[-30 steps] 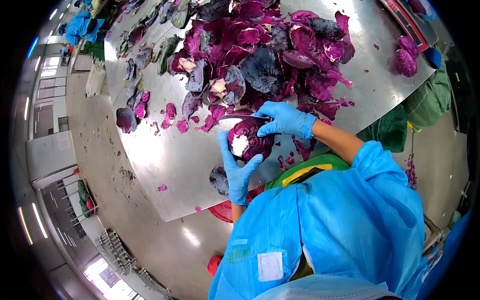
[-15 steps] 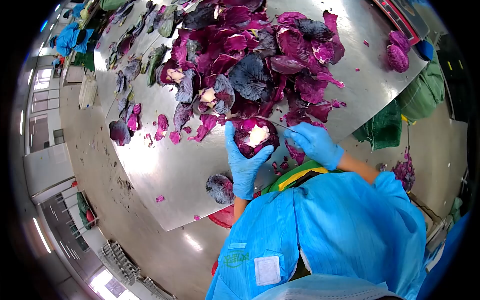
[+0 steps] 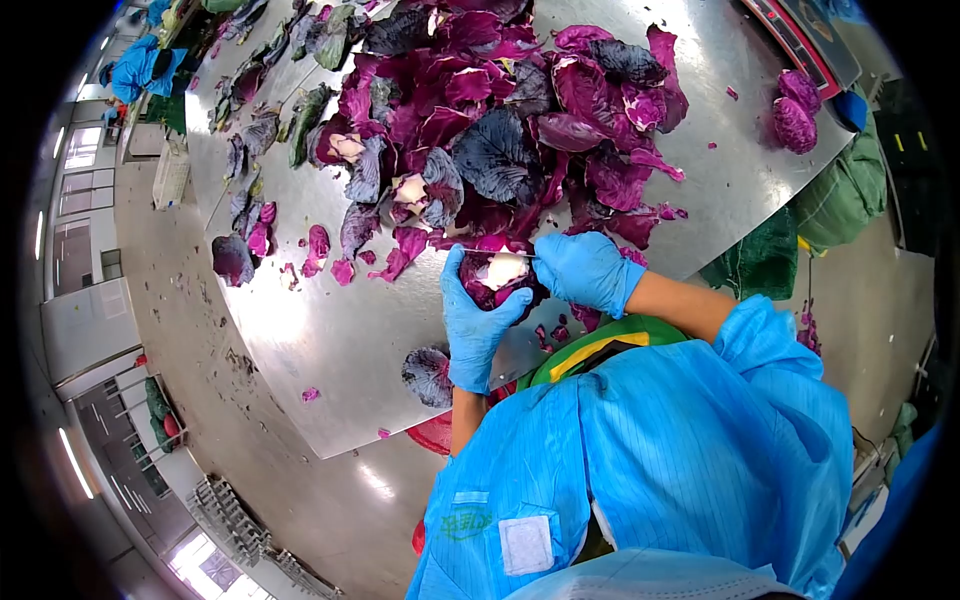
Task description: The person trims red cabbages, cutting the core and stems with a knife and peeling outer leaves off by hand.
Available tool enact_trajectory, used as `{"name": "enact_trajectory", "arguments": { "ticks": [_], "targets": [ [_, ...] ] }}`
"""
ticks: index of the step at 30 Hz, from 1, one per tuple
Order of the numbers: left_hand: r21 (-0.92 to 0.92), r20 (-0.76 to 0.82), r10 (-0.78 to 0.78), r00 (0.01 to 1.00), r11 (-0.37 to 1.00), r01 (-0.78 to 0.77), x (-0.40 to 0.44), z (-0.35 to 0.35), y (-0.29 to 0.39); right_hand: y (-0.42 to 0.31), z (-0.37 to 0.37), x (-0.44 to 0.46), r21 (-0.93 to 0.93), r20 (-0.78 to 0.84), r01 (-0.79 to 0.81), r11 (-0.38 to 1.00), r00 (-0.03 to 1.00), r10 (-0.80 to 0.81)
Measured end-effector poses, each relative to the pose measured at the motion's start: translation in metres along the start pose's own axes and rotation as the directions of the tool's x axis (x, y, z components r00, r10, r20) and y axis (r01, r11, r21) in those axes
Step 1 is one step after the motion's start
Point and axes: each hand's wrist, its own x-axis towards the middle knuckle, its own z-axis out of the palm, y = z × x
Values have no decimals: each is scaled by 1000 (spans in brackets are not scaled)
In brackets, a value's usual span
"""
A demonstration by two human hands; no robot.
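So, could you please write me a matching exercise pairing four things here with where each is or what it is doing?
Column one:
1. Left hand
2. Right hand
3. Pair of purple heads
4. Loose dark leaf

Column two:
A. On the table, far right
B. Holding the cabbage
C. Near the table's closest edge, left of centre
D. Gripping the knife

Pairs: 1-B; 2-D; 3-A; 4-C.

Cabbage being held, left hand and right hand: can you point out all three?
Cabbage (image 3: 506, 270): head view, on its pale cut part.
Left hand (image 3: 474, 332): head view, on its gloved middle.
Right hand (image 3: 586, 272): head view, on its gloved back.
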Motion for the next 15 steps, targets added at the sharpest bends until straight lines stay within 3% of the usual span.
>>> {"name": "enact_trajectory", "arguments": {
  "ticks": [5, 9, 13, 15],
  "targets": [
    [78, 20, 16, 1000, 997, -18, 4, -1, -4, -2, -12, 9, 16, 142, -27, 999, 990, 25],
    [102, 30, -58, 998, 993, 55, 5, 2, 10, 15, -16, 17, -287, 60, 177, 942, 984, -166],
    [175, -47, 35, 998, 984, -26, 1, 10, 11, 20, 1, 5, -62, -58, 51, 997, 997, -55],
    [306, -84, 88, 993, 950, -58, -1, 15, 17, 31, 7, 6, -121, -43, -5, 993, 999, 0]
  ]
}}
